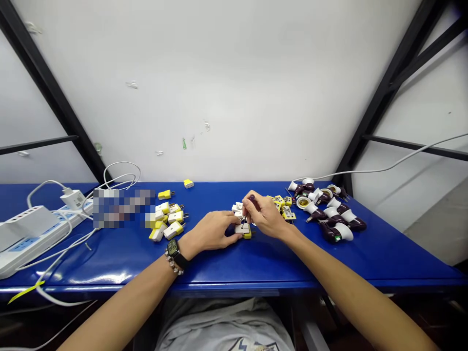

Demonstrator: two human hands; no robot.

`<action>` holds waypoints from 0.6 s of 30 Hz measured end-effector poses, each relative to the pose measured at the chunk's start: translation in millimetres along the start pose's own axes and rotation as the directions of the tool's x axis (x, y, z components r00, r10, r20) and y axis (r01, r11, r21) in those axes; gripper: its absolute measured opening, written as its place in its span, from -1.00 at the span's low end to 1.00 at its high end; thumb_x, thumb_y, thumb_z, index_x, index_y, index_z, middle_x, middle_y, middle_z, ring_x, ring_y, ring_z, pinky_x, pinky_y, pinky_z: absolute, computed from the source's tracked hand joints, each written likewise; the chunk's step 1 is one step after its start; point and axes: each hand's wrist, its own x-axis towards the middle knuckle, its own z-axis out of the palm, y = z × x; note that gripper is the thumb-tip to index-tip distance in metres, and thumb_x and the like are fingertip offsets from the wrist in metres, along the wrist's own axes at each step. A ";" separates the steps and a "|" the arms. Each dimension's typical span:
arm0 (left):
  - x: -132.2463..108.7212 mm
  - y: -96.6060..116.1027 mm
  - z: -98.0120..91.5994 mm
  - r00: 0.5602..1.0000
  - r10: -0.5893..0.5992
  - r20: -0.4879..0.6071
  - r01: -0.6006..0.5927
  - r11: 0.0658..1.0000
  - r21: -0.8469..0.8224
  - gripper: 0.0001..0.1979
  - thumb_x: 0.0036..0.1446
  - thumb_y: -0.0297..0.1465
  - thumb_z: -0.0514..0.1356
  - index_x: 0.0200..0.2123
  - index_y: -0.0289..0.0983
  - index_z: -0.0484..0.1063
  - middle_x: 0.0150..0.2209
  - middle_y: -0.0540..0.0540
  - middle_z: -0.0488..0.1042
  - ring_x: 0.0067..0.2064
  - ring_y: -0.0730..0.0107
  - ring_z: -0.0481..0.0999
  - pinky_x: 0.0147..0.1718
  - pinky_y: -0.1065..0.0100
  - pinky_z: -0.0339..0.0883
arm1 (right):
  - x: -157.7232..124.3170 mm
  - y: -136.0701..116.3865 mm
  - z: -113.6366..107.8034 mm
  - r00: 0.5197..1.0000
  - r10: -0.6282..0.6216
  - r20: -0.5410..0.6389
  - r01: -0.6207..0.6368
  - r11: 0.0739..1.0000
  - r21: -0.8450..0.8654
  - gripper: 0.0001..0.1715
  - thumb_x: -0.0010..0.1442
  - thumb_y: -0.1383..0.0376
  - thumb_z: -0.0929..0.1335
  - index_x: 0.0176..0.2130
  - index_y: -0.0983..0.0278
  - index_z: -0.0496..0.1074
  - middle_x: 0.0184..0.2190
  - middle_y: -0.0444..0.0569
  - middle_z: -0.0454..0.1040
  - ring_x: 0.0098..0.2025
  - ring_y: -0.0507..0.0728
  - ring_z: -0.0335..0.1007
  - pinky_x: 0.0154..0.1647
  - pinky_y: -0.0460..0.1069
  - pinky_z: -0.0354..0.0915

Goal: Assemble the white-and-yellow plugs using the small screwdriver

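Plug, one, lies on the table, its left end clamped between thumb and fingers of the left hand. One screwdriver is gripped upright by the closed fingers of the right hand, tip at the plug. Leftward, two loners lie near a pile of at least six; rightward, at least eight sockets crowd together.

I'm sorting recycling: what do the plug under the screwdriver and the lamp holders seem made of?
Plug: probably hard plastic, smooth, by its blocky moulded shape. Lamp holders: likely glossy plastic, from highlights on the maroon bodies; the white ends could be ceramic.
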 end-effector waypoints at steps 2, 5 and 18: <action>0.1 0.6 -0.7 1.000 -0.009 -0.005 0.009 1.000 0.022 -0.74 0.23 -0.17 0.19 -0.16 -0.20 0.53 -0.18 -0.12 0.58 -0.19 0.20 0.55 -0.22 0.32 0.34 | 0.9 0.3 -0.6 1.000 -0.011 -0.004 0.011 0.999 -0.034 -0.66 0.41 0.09 0.21 -0.34 0.23 0.29 -0.52 -0.13 0.43 -0.54 0.03 0.32 -0.49 -0.08 0.23; -0.1 1.2 -2.2 1.000 -0.024 0.007 0.023 0.999 0.032 -0.76 0.19 -0.19 0.21 -0.21 -0.22 0.52 -0.22 -0.10 0.58 -0.23 0.23 0.55 -0.24 0.33 0.34 | 2.1 0.7 -1.5 0.999 -0.034 -0.015 0.032 0.995 -0.092 -0.68 0.40 0.12 0.22 -0.33 0.24 0.32 -0.53 -0.14 0.39 -0.52 0.02 0.26 -0.47 -0.08 0.18; 6.9 -3.7 14.5 0.988 -0.031 -0.153 -0.019 0.949 -0.314 -0.80 0.31 -0.39 0.12 -0.28 -0.25 0.55 -0.34 -0.06 0.61 -0.31 0.35 0.55 -0.27 0.40 0.33 | 4.6 -4.7 -5.1 0.993 -0.012 0.118 0.015 1.000 -0.019 -0.69 0.36 0.17 0.28 -0.02 0.27 0.45 -0.47 -0.16 0.41 -0.49 0.01 0.28 -0.45 -0.08 0.22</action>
